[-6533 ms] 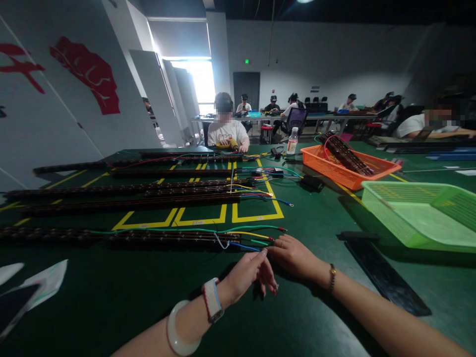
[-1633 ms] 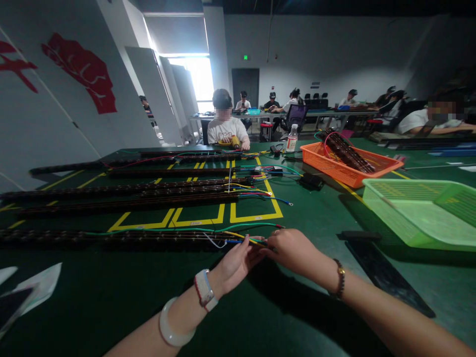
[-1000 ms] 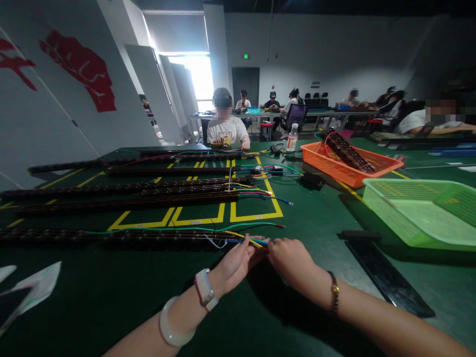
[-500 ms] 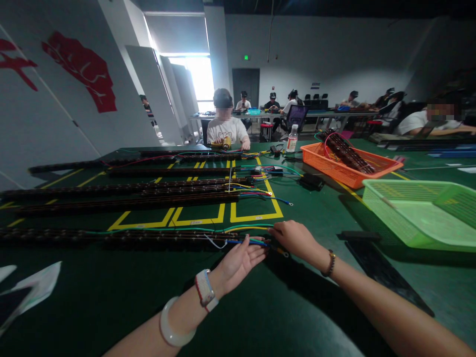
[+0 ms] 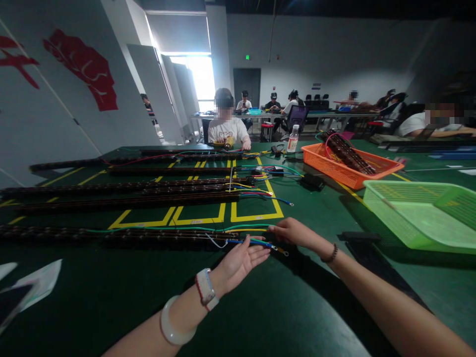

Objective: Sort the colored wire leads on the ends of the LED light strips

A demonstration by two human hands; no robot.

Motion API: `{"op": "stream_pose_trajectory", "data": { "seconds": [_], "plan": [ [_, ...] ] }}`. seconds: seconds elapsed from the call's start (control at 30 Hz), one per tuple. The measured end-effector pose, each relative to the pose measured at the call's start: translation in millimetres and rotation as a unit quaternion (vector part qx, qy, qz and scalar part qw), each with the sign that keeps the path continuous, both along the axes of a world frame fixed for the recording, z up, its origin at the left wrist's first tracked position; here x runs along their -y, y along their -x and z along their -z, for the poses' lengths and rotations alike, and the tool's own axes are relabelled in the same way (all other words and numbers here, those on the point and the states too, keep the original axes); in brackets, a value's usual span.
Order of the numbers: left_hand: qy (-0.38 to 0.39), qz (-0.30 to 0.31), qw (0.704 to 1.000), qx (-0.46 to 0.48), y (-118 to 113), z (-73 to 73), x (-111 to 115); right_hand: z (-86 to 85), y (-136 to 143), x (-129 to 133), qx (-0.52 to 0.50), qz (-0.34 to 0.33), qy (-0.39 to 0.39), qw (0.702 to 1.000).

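The nearest dark wire bundle lies across the green table, with coloured wires coming out of its right end. My left hand is palm up with its fingers stretched out, under the blue wire and its ring terminal. Just right of it, the fingertips of my right hand are pinched at the end of the green and yellow wires. A second ring terminal shows below my right hand. A white tie is around the bundle near its right end.
More wire bundles lie behind. At the right are an orange basket holding a bundle, a green basket and a black strip. A bottle stands farther back. Across the table sits a person with a yellow tool.
My right hand has moved slightly up, and its fingers have come off the blue wire's end, whose ring terminal now shows over my left fingers. My left hand has barely moved.
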State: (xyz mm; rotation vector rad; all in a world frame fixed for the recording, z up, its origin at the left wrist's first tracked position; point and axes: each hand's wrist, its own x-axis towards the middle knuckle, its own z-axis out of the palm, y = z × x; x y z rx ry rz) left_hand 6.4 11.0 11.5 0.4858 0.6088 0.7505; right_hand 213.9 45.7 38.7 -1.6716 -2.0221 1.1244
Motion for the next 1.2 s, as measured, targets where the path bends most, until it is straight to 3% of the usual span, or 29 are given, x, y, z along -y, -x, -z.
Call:
{"op": "stream_pose_trajectory", "data": {
  "seconds": [0.1, 0.17, 0.43, 0.6, 0.87, 1.03, 1.13, 1.2],
  "plan": [
    [0.000, -0.002, 1.000, -0.002, 0, 1.4, 0, 4.4, 4, 0, 0.178, -0.005, -0.125, 0.976],
    [0.001, -0.003, 1.000, -0.002, 0, 0.9, 0, 6.7, 6, 2, 0.252, -0.013, -0.166, 0.953],
    [0.023, -0.008, 1.000, -0.005, 0, -2.0, 0, 5.4, 6, 8, 0.304, -0.038, -0.178, 0.935],
    [0.031, -0.009, 0.999, -0.003, 0, -2.4, 0, 1.8, 6, 8, 0.240, -0.070, -0.185, 0.950],
    [0.028, -0.004, 1.000, 0.000, 0, 0.1, -1, 13.2, 7, 2, 0.148, -0.005, -0.190, 0.971],
    [0.018, 0.002, 1.000, 0.006, -1, 0.1, -1, 19.0, 6, -1, -0.029, 0.060, -0.034, 0.997],
    [0.018, -0.001, 1.000, 0.008, -1, -0.5, -1, 16.6, 3, -2, -0.168, 0.083, 0.065, 0.980],
    [0.018, -0.005, 1.000, 0.010, -1, -0.5, -2, 14.8, 2, -3, -0.258, 0.074, 0.145, 0.952]
  ]
}}
